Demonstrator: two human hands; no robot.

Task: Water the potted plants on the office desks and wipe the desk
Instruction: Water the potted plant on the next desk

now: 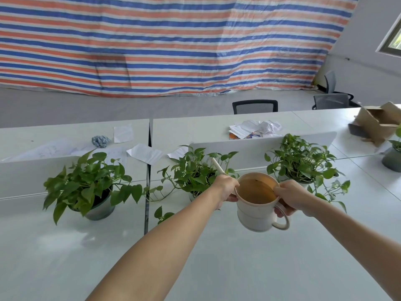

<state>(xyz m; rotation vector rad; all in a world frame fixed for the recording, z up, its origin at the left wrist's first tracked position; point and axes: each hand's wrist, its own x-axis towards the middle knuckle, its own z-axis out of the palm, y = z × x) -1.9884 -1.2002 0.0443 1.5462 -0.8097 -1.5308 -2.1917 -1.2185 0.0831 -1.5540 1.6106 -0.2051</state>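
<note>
A cream watering can [258, 213] with a brownish inside is held above the white desk [238, 268]. My left hand [225, 189] grips its left rim at the base of the thin spout [218, 166], which points up into the middle potted plant [195, 170]. My right hand [290, 196] grips the handle and the right rim. A second leafy plant [86, 185] stands in a grey pot at the left. A third plant [301, 161] stands to the right, behind my right hand.
Low white dividers [260, 146] run behind the plants. On the far desks lie loose papers [145, 153], a crumpled blue-grey cloth [101, 141], crumpled paper [258, 128] and a cardboard box [377, 122]. Another grey pot [392, 159] sits at the right edge. Office chairs [255, 106] stand beyond.
</note>
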